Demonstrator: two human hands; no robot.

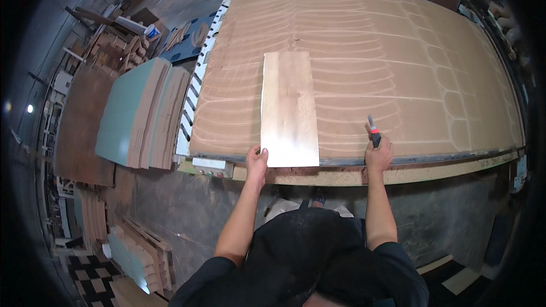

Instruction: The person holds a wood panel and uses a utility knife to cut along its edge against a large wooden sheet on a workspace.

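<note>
A long, pale wooden board [289, 102] lies lengthwise on the large brown worktable [347, 40], its near end jutting slightly past the table's front edge. My left hand [257, 162] grips the board's near left corner, with the thumb on the side edge and the other fingers partly hidden. To the right of the board, my right hand [379, 156] is closed around the handle of a utility knife [374, 132], black and red with a grey tip. The tip points away from me, over the table and apart from the board.
Curved and straight grooves mark the tabletop. A small grey control box [212, 167] sits below its front left edge. Stacked green-faced panels [132, 112] stand at the left, with a brown sheet [85, 125] beside them. More cut panels [136, 256] rest on the floor at lower left.
</note>
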